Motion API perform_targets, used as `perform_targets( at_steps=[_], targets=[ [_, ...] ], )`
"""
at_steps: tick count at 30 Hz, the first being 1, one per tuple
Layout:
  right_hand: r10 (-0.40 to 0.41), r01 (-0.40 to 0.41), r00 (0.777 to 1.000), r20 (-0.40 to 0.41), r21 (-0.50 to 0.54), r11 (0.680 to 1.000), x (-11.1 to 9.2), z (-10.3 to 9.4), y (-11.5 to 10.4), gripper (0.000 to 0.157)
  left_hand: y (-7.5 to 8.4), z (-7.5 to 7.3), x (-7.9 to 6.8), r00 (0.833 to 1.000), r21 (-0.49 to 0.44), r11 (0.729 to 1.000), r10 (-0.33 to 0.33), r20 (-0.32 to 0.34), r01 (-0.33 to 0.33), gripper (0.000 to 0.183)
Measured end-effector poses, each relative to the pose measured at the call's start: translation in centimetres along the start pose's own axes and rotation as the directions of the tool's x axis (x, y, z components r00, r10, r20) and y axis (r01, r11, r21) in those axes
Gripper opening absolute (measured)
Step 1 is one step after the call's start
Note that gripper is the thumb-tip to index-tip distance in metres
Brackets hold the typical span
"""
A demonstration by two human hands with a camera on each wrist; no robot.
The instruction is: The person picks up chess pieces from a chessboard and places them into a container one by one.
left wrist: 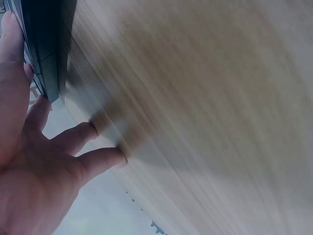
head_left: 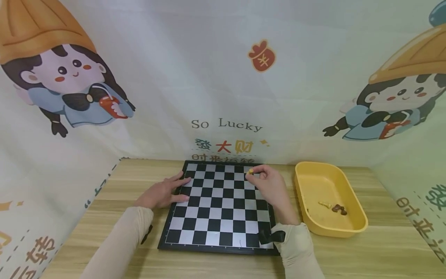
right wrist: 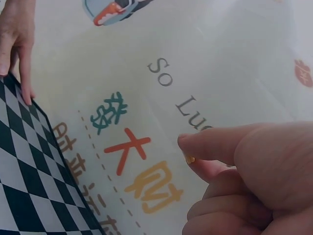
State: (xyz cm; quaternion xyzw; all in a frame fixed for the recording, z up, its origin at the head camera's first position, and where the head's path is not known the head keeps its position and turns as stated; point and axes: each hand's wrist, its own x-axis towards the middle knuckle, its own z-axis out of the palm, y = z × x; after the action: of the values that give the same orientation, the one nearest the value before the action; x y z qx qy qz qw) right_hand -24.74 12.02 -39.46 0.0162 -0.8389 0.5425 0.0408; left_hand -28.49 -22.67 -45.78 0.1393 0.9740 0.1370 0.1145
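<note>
A black-and-white chessboard (head_left: 221, 203) lies on the wooden table. At its left edge, my left hand (head_left: 162, 193) rests with fingers spread, the thumb and index finger on the board; in the left wrist view other fingers (left wrist: 105, 160) reach down beside the board's black side (left wrist: 41, 44). Over the far right corner, my right hand (head_left: 272, 186) pinches a small gold chess piece (head_left: 251, 171) between thumb and index finger. Most of that piece (right wrist: 190, 159) is hidden by the fingers in the right wrist view.
Right of the board stands a yellow plastic tray (head_left: 313, 174). Inside lie a gold chess piece (head_left: 325, 204) and some small dark brown pieces (head_left: 339, 209). A printed cloth (head_left: 216, 77) hangs behind and around the wooden table (head_left: 118, 186).
</note>
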Motion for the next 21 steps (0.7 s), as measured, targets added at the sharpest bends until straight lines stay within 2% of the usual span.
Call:
perform_targets(
  at_steps=[13,21],
  targets=[
    [0.013,-0.010,0.999,-0.034,0.080,0.997,-0.1,-2.2,0.3,0.028,0.2,-0.2,-0.3,1.000,0.004,1.000,0.019,-0.012,-0.019,0.078],
    [0.071,-0.068,0.996,-0.061,0.048,0.997,-0.4,-4.3,0.9,0.034,0.0,0.0,-0.4,1.000,0.006,1.000,0.019,-0.011,-0.019,0.078]
  ],
)
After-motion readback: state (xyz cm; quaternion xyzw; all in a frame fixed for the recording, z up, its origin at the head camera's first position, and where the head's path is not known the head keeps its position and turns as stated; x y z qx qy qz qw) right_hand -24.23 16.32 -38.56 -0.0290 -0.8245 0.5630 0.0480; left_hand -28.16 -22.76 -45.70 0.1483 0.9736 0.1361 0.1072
